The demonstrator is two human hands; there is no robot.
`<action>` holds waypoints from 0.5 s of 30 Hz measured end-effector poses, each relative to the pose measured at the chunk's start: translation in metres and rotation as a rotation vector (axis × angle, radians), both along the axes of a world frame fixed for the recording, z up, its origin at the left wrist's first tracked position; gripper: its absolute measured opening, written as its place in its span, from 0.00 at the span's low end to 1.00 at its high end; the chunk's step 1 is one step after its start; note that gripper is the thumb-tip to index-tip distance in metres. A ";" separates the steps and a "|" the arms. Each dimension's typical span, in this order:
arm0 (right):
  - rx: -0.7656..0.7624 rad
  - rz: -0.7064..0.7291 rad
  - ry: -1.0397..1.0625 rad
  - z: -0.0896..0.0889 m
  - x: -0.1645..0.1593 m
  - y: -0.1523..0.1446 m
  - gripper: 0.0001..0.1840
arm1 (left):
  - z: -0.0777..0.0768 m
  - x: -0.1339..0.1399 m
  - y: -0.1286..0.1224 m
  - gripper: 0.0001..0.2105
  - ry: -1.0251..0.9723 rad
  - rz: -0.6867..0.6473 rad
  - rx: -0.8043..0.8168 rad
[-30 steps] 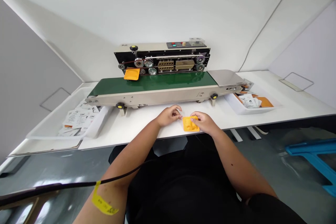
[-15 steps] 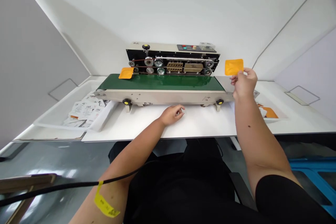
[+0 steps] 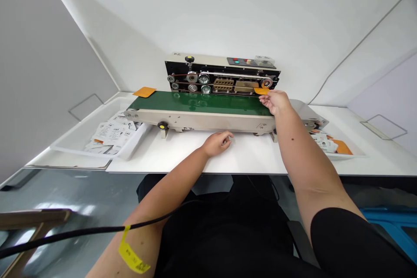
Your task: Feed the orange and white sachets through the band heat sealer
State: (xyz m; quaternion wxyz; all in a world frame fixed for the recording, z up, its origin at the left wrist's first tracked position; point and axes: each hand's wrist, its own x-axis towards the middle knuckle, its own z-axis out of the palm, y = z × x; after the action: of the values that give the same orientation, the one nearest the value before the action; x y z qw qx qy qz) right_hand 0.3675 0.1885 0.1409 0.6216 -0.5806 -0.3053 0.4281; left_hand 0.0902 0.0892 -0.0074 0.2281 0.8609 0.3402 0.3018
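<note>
The white surface (image 3: 182,158) meets a white wall (image 3: 146,17). A blue frame (image 3: 395,226) is cut off; the right forearm (image 3: 304,156) blocks part of the conveyor (image 3: 202,119). The right hand (image 3: 275,100) pinches 1 partly hidden orange packet (image 3: 260,91) by the machine's (image 3: 215,63) right-end roller (image 3: 266,83); the left hand (image 3: 217,143), released, rests loosely curled.
</note>
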 end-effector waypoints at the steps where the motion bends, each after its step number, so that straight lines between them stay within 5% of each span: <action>1: -0.003 0.020 0.002 0.001 -0.005 0.001 0.16 | 0.000 0.000 0.000 0.13 -0.001 0.000 -0.004; 5: -0.044 0.106 -0.111 0.005 -0.017 -0.005 0.18 | 0.002 -0.001 -0.001 0.13 0.005 0.006 -0.016; 9: 0.225 -0.151 -0.494 -0.003 -0.025 -0.047 0.18 | 0.003 -0.001 0.000 0.11 0.008 0.073 -0.015; 11: 0.383 -0.191 -0.650 -0.020 -0.031 -0.084 0.20 | 0.003 -0.001 0.002 0.09 0.017 0.138 -0.027; 15: 0.412 0.025 -0.860 -0.084 -0.043 -0.160 0.18 | 0.000 -0.001 0.004 0.13 0.063 0.151 -0.031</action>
State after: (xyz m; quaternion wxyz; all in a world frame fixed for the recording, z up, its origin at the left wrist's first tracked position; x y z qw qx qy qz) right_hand 0.3247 0.0280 0.0568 0.5358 -0.5663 -0.6203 0.0869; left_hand 0.0890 0.0930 -0.0077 0.2072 0.8384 0.4156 0.2853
